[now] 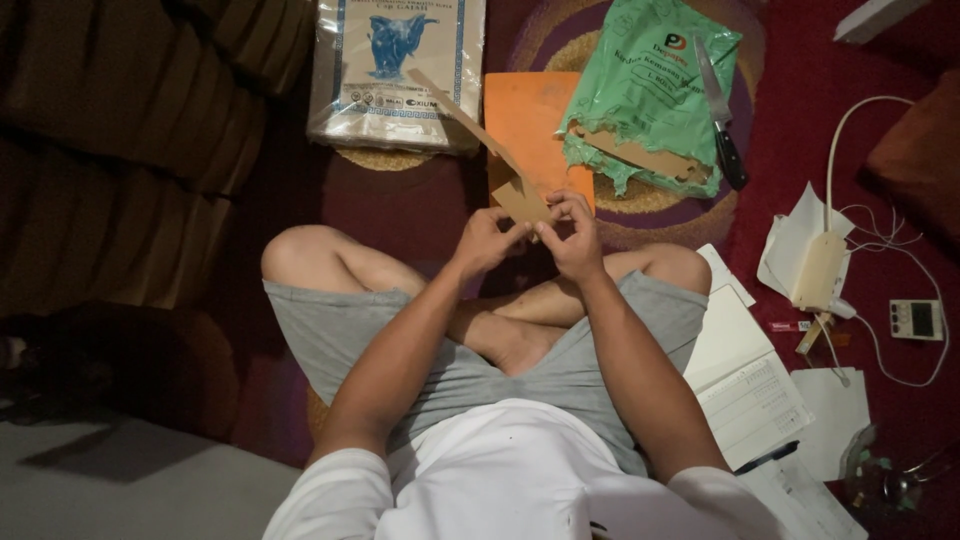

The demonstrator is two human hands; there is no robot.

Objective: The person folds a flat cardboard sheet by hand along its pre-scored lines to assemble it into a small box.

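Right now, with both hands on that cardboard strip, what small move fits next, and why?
Probably press the fold near its lower end: the left hand and right hand both pinch the brown cardboard strip there, while its long end sticks up free.

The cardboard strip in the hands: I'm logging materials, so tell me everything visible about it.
The cardboard strip is plain brown, flat and long, looking like thin card. It slants from its upper far end down to a wider end pinched between the left hand and right hand, above the crossed legs. It passes over the orange sheet on the floor.
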